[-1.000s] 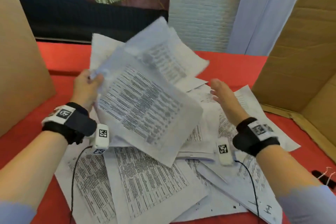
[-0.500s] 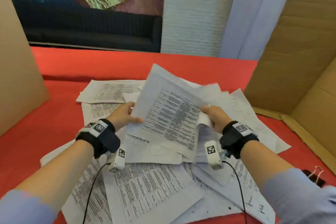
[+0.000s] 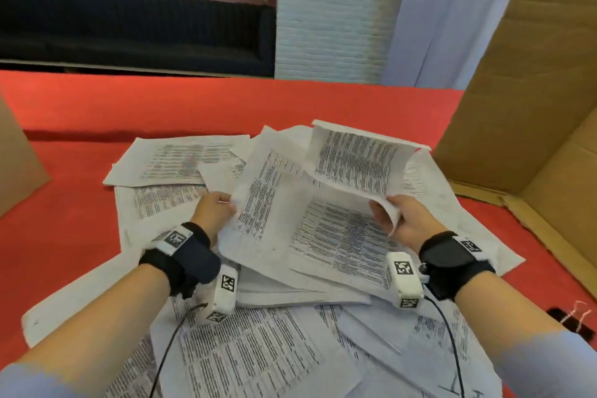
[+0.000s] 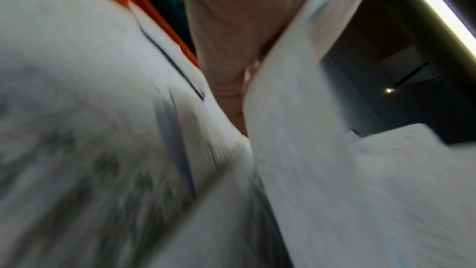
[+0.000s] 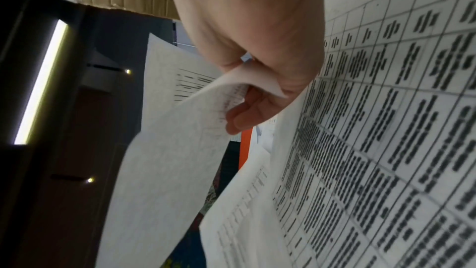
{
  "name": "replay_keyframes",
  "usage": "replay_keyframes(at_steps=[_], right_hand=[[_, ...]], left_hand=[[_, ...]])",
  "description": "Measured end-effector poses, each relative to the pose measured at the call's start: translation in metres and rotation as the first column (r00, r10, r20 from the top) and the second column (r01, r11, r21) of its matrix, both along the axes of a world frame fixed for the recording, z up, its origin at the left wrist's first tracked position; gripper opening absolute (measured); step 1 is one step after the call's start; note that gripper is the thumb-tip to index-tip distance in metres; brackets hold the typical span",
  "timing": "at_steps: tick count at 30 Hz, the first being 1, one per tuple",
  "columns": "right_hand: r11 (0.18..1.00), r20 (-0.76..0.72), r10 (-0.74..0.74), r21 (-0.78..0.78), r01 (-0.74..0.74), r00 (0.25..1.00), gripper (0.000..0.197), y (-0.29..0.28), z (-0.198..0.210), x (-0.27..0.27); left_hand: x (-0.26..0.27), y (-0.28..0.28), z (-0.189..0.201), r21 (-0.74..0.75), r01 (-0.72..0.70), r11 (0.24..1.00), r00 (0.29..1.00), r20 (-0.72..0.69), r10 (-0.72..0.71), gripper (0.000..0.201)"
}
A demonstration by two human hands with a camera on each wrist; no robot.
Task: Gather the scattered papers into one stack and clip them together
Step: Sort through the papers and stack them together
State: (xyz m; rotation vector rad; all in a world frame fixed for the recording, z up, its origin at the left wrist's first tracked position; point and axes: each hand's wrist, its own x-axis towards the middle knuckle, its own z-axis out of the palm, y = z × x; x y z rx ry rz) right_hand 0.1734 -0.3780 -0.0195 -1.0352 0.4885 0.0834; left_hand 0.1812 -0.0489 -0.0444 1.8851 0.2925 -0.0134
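Observation:
Many printed white papers lie scattered and overlapping on the red table. My left hand grips the left edge of a raised sheet over the middle of the pile. My right hand pinches the near corner of another sheet, which curls up and away; the right wrist view shows my thumb and fingers closed on that sheet. The left wrist view is blurred, showing my hand against paper. A black binder clip lies at the table's right edge.
Tall cardboard walls stand at the right and at the left. Bare red tabletop stretches behind the pile. A dark sofa and a white brick column are beyond the table.
The bundle held high by my left hand has come down onto the pile. My right hand has closed on a sheet and lifted its corner. The camera view has tilted.

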Motion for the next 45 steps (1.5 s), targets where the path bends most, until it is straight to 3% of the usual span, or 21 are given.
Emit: replay_keyframes(at_steps=[2,4,7,9,10,11,12,14,15,17,19,20,23,26,29,31,33,36,38,42,45], right_hand=[[0.996,0.001,0.073,-0.054,-0.073,0.997,0.016,0.005,-0.003,-0.001],[0.962,-0.015,0.183,-0.204,-0.182,0.983,0.014,0.016,-0.005,-0.005],[0.898,-0.047,0.301,-0.322,-0.299,0.953,0.022,0.034,-0.013,-0.013],[0.822,-0.052,0.408,-0.414,-0.392,0.911,0.028,0.044,-0.015,-0.019],[0.765,-0.059,0.478,-0.462,-0.449,0.876,0.028,0.048,-0.013,-0.022],[0.676,-0.079,0.567,-0.524,-0.518,0.82,0.029,0.051,-0.01,-0.023],[0.527,-0.137,0.659,-0.617,-0.584,0.74,0.032,0.052,-0.004,-0.022],[0.146,-0.304,0.708,-0.82,-0.554,0.637,0.044,0.047,0.008,-0.012],[-0.011,-0.354,0.655,-0.887,-0.461,0.667,0.05,0.038,0.013,-0.001],[-0.229,-0.402,0.506,-0.916,-0.33,0.763,0.076,0.012,0.017,0.025],[-0.384,-0.539,0.385,-0.831,-0.402,0.749,0.106,-0.011,0.014,0.042],[-0.414,-0.604,0.347,-0.785,-0.461,0.717,0.113,-0.019,0.011,0.048],[-0.364,-0.621,0.379,-0.781,-0.507,0.686,0.103,-0.024,0.008,0.051],[-0.391,-0.536,0.405,-0.834,-0.39,0.74,0.055,-0.027,0.012,0.05],[-0.346,-0.45,0.344,-0.877,-0.334,0.824,0.046,-0.046,0.035,0.04],[-0.203,-0.301,0.257,-0.946,-0.254,0.918,0.047,-0.07,0.054,0.031],[-0.002,-0.069,0.133,-0.998,-0.07,0.989,0.048,-0.098,0.072,0.022],[0.374,0.226,-0.087,-0.895,0.242,0.97,0.048,-0.118,0.089,0.007],[0.602,0.23,-0.158,-0.748,0.279,0.96,0.042,-0.114,0.09,0.0],[0.789,0.157,-0.067,-0.596,0.148,0.985,0.034,-0.073,0.075,-0.003],[0.816,0.141,0.091,-0.577,0.007,0.986,0.038,-0.029,0.054,-0.006]], left_hand=[[-0.006,-0.016,-0.005,-0.074,0.018,0.997,0.998,-0.058,-0.023,0.02],[-0.011,-0.03,-0.012,-0.03,0.056,0.998,0.995,-0.079,-0.058,0.028],[-0.012,-0.036,-0.015,0.045,-0.011,0.999,0.999,-0.033,0.012,0.035],[-0.011,-0.037,-0.009,0.029,-0.056,0.998,0.998,0.022,0.055,0.029],[-0.011,-0.038,-0.004,-0.06,-0.063,0.996,0.998,0.011,0.064,0.03],[-0.01,-0.039,0.002,-0.16,-0.057,0.985,0.998,-0.043,0.051,0.036],[-0.009,-0.04,0.004,-0.235,-0.066,0.97,0.994,-0.1,0.043,0.044],[-0.01,-0.037,0.005,-0.243,-0.048,0.969,0.988,-0.157,0.01,0.06],[-0.01,-0.033,0.001,-0.221,-0.011,0.975,0.989,-0.148,-0.023,0.07],[-0.013,-0.03,0.0,-0.158,0.089,0.983,0.985,-0.132,-0.111,0.074],[-0.014,-0.027,0.0,-0.097,0.133,0.986,0.98,-0.134,-0.145,0.062],[-0.015,-0.026,0.001,-0.065,0.141,0.988,0.982,-0.12,-0.148,0.055],[-0.013,-0.023,0.005,0.041,0.127,0.991,0.989,-0.08,-0.123,0.05],[-0.015,-0.023,0.007,-0.017,0.069,0.997,0.996,-0.058,-0.07,0.051],[-0.024,-0.022,0.01,-0.002,0.067,0.998,0.997,-0.026,-0.067,0.049],[-0.03,-0.019,0.008,0.007,0.066,0.998,0.998,-0.024,-0.066,0.05],[-0.034,-0.016,0.006,0.011,0.076,0.997,0.997,-0.034,-0.075,0.051],[-0.039,-0.023,0.002,0.049,0.143,0.988,0.989,-0.042,-0.141,0.05],[-0.043,-0.031,-0.002,0.054,0.176,0.983,0.984,-0.051,-0.173,0.047],[-0.048,-0.043,-0.007,0.051,0.183,0.982,0.981,-0.066,-0.18,0.045],[-0.051,-0.043,-0.007,0.091,0.222,0.971,0.972,-0.095,-0.214,0.041]])
